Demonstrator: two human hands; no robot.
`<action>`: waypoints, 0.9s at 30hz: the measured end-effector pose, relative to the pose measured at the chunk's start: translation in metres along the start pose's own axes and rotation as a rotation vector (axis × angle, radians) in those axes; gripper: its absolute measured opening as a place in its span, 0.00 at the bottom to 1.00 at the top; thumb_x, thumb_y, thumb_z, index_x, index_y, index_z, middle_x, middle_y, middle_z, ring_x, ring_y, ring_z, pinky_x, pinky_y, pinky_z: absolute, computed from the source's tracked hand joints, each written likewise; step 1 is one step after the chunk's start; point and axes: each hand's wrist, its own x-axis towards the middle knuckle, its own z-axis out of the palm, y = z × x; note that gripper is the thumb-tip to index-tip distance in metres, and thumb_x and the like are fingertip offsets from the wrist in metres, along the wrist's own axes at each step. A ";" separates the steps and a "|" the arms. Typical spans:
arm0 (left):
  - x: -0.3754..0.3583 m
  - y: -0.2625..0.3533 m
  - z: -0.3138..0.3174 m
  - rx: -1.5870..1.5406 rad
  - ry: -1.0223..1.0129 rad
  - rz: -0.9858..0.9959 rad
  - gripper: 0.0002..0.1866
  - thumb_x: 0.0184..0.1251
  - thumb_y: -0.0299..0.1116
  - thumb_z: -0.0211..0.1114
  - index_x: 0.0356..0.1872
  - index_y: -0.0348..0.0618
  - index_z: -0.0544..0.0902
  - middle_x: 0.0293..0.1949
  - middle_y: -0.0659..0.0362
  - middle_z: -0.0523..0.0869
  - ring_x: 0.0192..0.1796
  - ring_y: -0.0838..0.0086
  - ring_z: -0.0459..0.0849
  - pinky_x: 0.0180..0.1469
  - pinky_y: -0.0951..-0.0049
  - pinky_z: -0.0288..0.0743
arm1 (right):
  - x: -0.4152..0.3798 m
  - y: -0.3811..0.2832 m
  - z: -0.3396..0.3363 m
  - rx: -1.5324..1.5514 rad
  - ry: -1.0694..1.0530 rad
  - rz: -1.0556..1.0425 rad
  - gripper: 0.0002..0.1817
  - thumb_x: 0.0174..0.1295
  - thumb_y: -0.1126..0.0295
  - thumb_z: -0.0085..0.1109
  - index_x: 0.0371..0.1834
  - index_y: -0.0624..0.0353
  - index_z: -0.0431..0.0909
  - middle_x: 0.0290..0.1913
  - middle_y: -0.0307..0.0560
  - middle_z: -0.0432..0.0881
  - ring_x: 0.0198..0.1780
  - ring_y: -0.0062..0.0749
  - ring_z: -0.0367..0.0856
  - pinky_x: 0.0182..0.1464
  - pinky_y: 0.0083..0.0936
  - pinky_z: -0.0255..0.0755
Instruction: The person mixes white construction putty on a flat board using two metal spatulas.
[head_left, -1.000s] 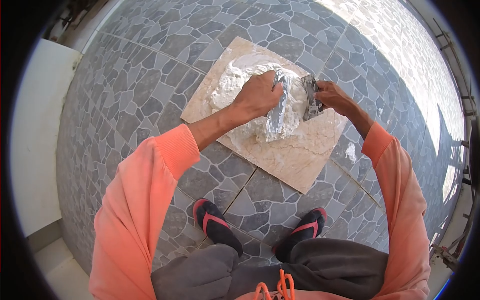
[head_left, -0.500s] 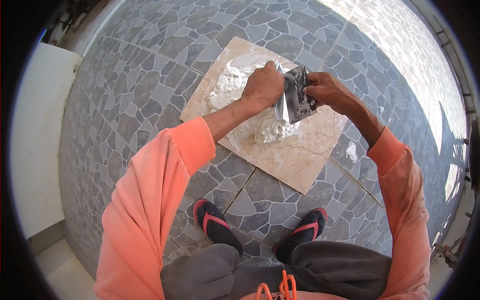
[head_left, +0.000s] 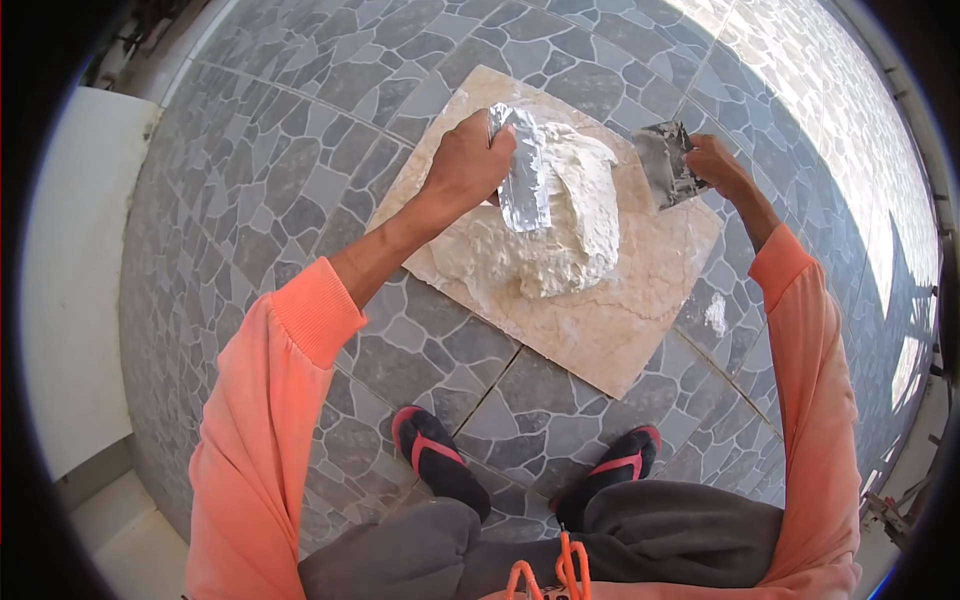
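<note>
My left hand (head_left: 463, 165) is closed around a silver putty knife (head_left: 525, 190) coated with white paste, its blade pointing down over the mound. My right hand (head_left: 713, 165) grips a darker, broad putty knife (head_left: 663, 160) with pale smears, held out past the right corner of the slab. Between them, a thick heap of white putty (head_left: 580, 240) lies on a square beige marble-look tile (head_left: 600, 350). Part of the heap is hidden behind the left blade and hand.
Grey stone-pattern floor tiles (head_left: 260, 200) surround the slab. A white splash (head_left: 715, 314) marks the floor at its right. My sandalled feet (head_left: 440, 455) stand just in front. A white block (head_left: 85, 280) runs along the left side, and sunlight falls at upper right.
The two blades, together over the heap before, have come apart. My left hand has moved left with its blade turned face-up; my right hand has shifted right, off the putty.
</note>
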 end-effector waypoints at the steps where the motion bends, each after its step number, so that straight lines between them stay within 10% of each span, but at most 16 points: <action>1: 0.002 -0.006 -0.001 0.007 -0.011 -0.008 0.17 0.69 0.40 0.55 0.35 0.31 0.76 0.27 0.45 0.82 0.31 0.57 0.84 0.37 0.60 0.76 | 0.006 0.001 0.004 -0.023 0.001 -0.039 0.11 0.50 0.73 0.51 0.33 0.69 0.78 0.25 0.44 0.75 0.28 0.28 0.72 0.28 0.31 0.65; 5: 0.001 -0.008 -0.003 0.031 -0.034 -0.056 0.17 0.68 0.40 0.55 0.37 0.30 0.77 0.31 0.40 0.84 0.37 0.49 0.85 0.45 0.57 0.75 | 0.030 -0.010 0.033 -0.088 -0.036 -0.104 0.14 0.50 0.70 0.52 0.35 0.68 0.79 0.26 0.47 0.76 0.29 0.29 0.73 0.32 0.32 0.66; 15: 0.006 0.005 0.028 -0.336 -0.133 -0.149 0.16 0.72 0.34 0.52 0.40 0.26 0.76 0.32 0.53 0.83 0.28 0.72 0.84 0.27 0.70 0.85 | 0.018 -0.090 0.056 -0.254 -0.275 -0.258 0.16 0.56 0.72 0.54 0.46 0.67 0.80 0.33 0.48 0.81 0.35 0.31 0.74 0.39 0.31 0.69; 18: 0.017 0.000 0.051 -0.430 -0.066 -0.123 0.19 0.68 0.33 0.53 0.40 0.17 0.73 0.34 0.38 0.84 0.30 0.57 0.89 0.23 0.65 0.86 | -0.002 -0.107 0.055 -0.220 -0.235 -0.294 0.14 0.51 0.73 0.51 0.39 0.68 0.80 0.28 0.52 0.79 0.31 0.33 0.73 0.35 0.35 0.67; 27: 0.016 0.019 0.047 -0.357 0.016 -0.194 0.21 0.66 0.32 0.53 0.43 0.14 0.71 0.36 0.34 0.83 0.29 0.54 0.89 0.23 0.65 0.87 | -0.055 -0.155 0.044 -0.216 -0.276 -0.302 0.15 0.51 0.76 0.50 0.40 0.70 0.81 0.29 0.49 0.81 0.32 0.31 0.73 0.37 0.32 0.68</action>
